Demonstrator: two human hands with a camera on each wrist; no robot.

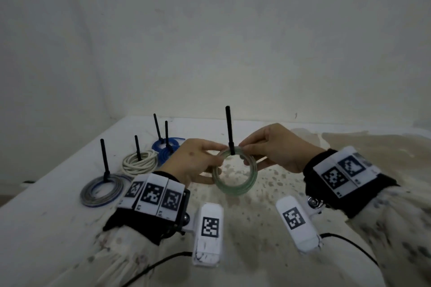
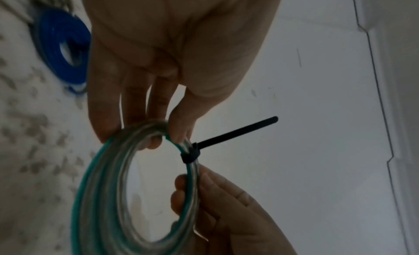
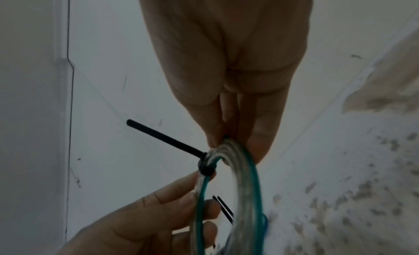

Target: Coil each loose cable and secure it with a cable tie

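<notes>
Before you, a white speckled table (image 1: 245, 228) holds a grey coil (image 1: 102, 190), a white coil (image 1: 140, 162) and two blue coils (image 1: 166, 147), each tied.

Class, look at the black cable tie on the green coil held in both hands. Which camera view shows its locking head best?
The left wrist view: the cable tie wraps the green coil, its head sharp between both hands' fingertips. The right wrist view shows it too, darker and partly blurred. The head view shows mostly the upright tail.

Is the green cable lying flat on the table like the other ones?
No, both hands, the left hand and the right hand, hold the green cable coil up above the table.
</notes>
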